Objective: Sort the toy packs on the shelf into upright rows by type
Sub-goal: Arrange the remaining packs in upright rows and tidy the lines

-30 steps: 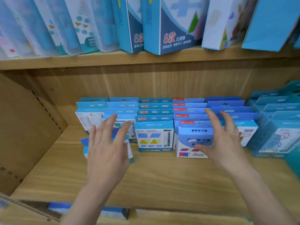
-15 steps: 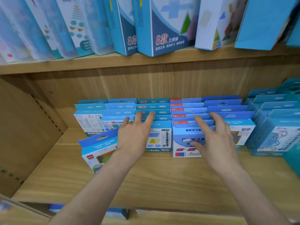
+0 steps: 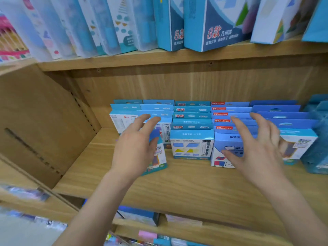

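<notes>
Left hand (image 3: pixel 134 148), grip wide, presses a leaning pack (image 3: pixel 160 159) upright to join its row; right hand (image 3: pixel 257 148) hovers wide over the shelf (image 3: pixel 177 183)

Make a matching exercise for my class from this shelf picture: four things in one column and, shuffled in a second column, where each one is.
Things
1. left hand
2. right hand
3. pack with yellow shapes
4. big box with a red 8

Places
A. on the upper shelf
B. upright, between the two hands
C. in front of the tilted pack
D. in front of the pack with red and blue squares

Pairs: 1-C, 2-D, 3-B, 4-A
</notes>
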